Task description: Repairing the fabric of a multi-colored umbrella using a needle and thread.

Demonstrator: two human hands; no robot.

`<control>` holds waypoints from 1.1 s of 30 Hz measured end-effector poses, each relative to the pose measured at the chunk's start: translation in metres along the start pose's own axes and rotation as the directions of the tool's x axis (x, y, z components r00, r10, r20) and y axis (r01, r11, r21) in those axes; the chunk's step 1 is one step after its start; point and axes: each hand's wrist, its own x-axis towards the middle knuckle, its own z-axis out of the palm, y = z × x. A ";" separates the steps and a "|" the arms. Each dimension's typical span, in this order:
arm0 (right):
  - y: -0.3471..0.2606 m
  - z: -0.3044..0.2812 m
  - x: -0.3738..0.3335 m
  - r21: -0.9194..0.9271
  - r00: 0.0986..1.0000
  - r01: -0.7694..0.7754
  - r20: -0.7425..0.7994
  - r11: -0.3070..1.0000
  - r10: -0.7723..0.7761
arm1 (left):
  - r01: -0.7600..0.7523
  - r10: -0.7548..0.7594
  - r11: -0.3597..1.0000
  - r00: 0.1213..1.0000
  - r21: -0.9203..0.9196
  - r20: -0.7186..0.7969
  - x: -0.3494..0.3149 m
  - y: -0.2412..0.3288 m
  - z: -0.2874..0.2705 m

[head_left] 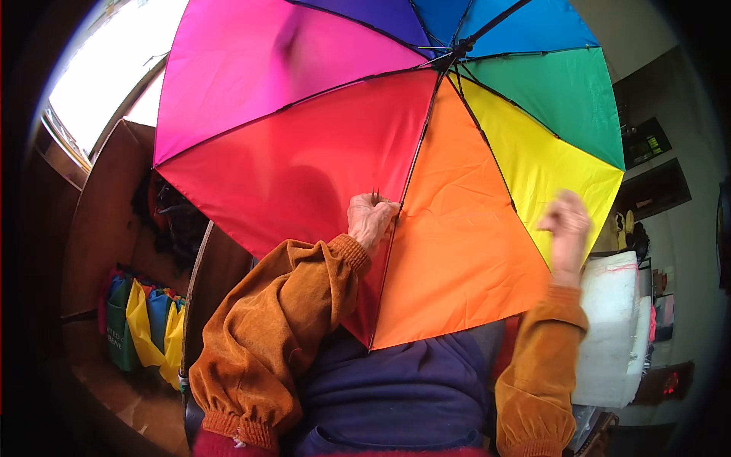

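Observation:
An open rainbow umbrella (457, 251) fills the middle of the head view, its underside and black ribs facing me. My left hand (371, 221) is closed in a pinch at the black umbrella rib (411, 164) between the red and orange panels. Two thin dark points of a small tool (375, 196) stick up from that hand; its body is hidden in the palm. In front of the yellow panel, my right hand (567, 228) is raised with fingers curled, blurred by motion. Whatever it may hold does not show. The black shaft (499, 21) runs to the upper right from the hub.
On the left, several folded coloured umbrellas (148, 324) hang inside a brown wooden or cardboard box (99, 228). A stack of white sheets or foam (609, 327) stands at right. Dark shelves (655, 190) line the right wall, and a bright window (106, 68) is at upper left.

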 end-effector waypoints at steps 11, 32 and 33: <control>0.056 0.141 -0.052 -0.317 0.755 -0.264 0.521 0.911 0.399 | 0.141 -0.148 0.982 0.988 -0.129 -0.046 -0.009 0.017 -0.002; 0.110 0.143 -0.043 -0.254 0.746 0.338 0.660 0.906 -0.093 | 0.167 -0.170 0.979 0.985 -0.116 -0.019 -0.011 0.016 0.006; 0.110 0.143 -0.042 -0.252 0.741 0.342 0.664 0.905 -0.095 | 0.163 -0.167 0.979 0.986 -0.122 -0.022 -0.010 0.016 0.005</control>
